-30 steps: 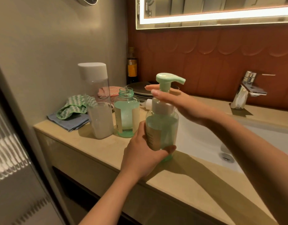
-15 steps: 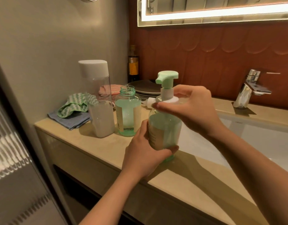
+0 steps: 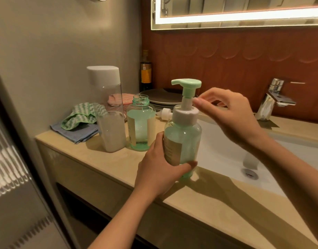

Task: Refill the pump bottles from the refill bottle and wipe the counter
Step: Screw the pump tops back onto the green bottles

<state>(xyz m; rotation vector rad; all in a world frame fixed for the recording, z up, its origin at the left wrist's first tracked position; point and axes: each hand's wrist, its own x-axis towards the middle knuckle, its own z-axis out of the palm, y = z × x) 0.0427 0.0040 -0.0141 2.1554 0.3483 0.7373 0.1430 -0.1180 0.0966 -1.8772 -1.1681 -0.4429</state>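
Observation:
A green pump bottle (image 3: 183, 141) stands on the counter (image 3: 100, 164) at the sink's left rim, its green pump head (image 3: 187, 83) pointing left. My left hand (image 3: 160, 169) grips the bottle's lower body. Just right of the white collar hovers my right hand (image 3: 226, 114), fingers loosely curled and holding nothing, with the fingertips close to the pump neck. Behind stands a second green bottle (image 3: 140, 123) with an open neck, partly filled. The clear refill bottle (image 3: 108, 112) with a white cap is to its left. A loose white pump (image 3: 166, 114) lies behind them.
Green (image 3: 81, 115), blue (image 3: 75, 133) and pink (image 3: 117, 98) cloths lie at the back left. Stacked dark plates (image 3: 161, 97) and a dark bottle (image 3: 145, 72) stand by the wall. The white sink (image 3: 226, 151) and chrome faucet (image 3: 273, 99) are on the right.
My right hand twisted the collar, then let go and lifted off to the right. The pump head swung from pointing right to pointing left. My left hand kept its hold.

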